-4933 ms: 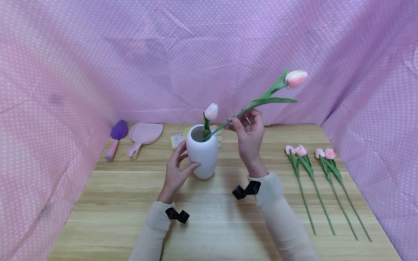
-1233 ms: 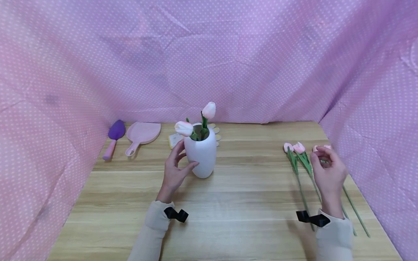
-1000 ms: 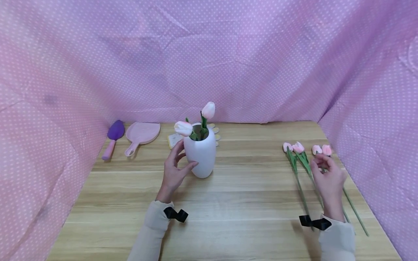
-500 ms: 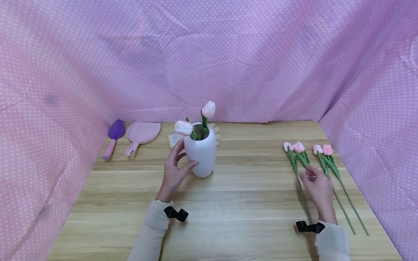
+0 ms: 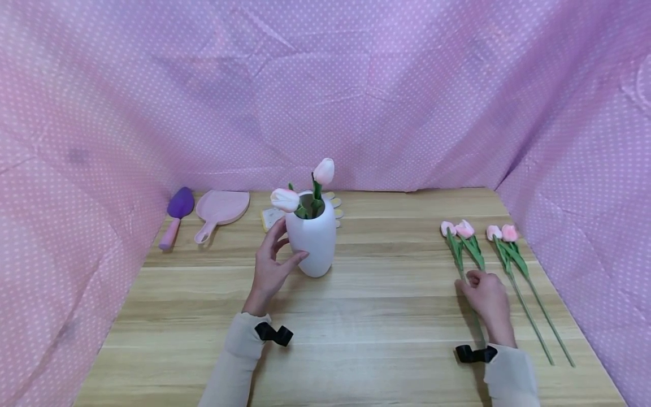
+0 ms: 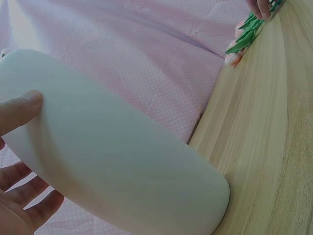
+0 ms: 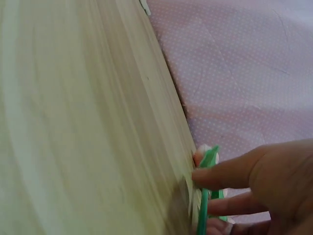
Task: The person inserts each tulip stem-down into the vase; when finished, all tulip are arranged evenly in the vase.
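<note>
A white vase stands upright on the table, two pale pink tulips in its mouth, one leaning left over the rim. My left hand holds the vase from the left side, thumb in front, as the left wrist view also shows. At the right, two pairs of pink tulips lie on the table. Over the stems of the left pair is my right hand. In the right wrist view its thumb and fingers stand either side of a green stem, with a gap between them.
The other tulip pair lies right of my right hand. A purple trowel with a pink handle and a pink dustpan-shaped piece lie at the back left. Behind the vase is a yellow-edged item. Pink dotted cloth walls the table.
The tulip my right hand held at the vase now sits in it, leaning left. That hand went right, then left and nearer to the left pair's stems. My left hand stays on the vase.
</note>
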Demonstrator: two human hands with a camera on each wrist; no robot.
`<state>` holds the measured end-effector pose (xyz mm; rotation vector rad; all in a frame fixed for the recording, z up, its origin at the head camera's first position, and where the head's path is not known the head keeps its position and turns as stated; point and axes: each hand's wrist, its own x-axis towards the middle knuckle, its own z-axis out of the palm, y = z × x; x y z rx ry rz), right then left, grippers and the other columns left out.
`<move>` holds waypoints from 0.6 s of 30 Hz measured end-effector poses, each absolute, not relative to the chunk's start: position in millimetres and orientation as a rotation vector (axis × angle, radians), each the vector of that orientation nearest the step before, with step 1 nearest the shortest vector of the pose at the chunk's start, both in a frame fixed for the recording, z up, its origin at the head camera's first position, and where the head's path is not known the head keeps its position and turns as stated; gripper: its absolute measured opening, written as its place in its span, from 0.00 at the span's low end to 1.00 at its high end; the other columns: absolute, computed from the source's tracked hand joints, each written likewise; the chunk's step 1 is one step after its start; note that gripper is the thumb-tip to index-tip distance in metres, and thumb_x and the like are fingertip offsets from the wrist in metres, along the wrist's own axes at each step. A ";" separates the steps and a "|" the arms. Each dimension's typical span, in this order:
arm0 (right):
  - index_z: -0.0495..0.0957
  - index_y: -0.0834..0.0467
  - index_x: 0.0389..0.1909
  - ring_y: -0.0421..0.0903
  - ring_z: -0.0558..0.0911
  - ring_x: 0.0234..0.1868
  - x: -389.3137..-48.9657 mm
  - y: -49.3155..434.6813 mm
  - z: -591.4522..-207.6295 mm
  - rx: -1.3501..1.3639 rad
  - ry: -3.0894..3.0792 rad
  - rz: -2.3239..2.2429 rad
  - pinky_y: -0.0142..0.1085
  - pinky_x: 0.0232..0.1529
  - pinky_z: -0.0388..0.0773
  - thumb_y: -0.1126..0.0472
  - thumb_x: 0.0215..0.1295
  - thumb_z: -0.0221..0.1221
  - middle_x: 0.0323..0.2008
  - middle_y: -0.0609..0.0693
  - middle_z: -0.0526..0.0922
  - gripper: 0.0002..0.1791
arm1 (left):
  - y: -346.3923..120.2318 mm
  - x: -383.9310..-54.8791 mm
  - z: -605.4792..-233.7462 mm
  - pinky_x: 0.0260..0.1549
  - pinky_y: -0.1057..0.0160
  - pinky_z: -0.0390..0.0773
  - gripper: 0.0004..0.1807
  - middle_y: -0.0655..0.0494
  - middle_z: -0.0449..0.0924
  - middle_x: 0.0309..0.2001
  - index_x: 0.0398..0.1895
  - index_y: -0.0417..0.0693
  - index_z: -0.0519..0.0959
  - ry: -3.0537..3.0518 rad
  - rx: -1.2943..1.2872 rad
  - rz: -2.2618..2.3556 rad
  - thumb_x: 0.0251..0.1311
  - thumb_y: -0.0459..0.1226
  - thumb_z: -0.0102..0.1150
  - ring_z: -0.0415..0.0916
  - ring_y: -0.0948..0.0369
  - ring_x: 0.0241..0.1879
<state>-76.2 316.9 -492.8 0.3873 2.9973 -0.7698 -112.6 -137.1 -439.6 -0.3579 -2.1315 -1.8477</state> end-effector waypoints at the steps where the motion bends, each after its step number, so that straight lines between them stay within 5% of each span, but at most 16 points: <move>1: 0.78 0.71 0.54 0.66 0.80 0.47 -77.3 316.1 -492.6 0.379 2.995 -0.742 0.55 0.41 0.78 0.53 0.66 0.60 0.48 0.72 0.81 0.26 | -137.0 -112.7 -439.8 0.61 0.72 0.74 0.44 0.47 0.69 0.71 0.73 0.44 0.64 -2.130 -0.356 -1.848 0.51 0.24 0.71 0.67 0.70 0.67; 18: 0.78 0.67 0.56 0.62 0.83 0.44 -84.2 309.3 -490.1 0.488 2.919 -0.749 0.40 0.30 0.75 0.58 0.67 0.58 0.48 0.67 0.85 0.22 | -137.2 -112.2 -438.6 0.61 0.68 0.75 0.45 0.49 0.69 0.71 0.74 0.46 0.64 -2.135 -0.337 -1.863 0.51 0.24 0.72 0.68 0.69 0.67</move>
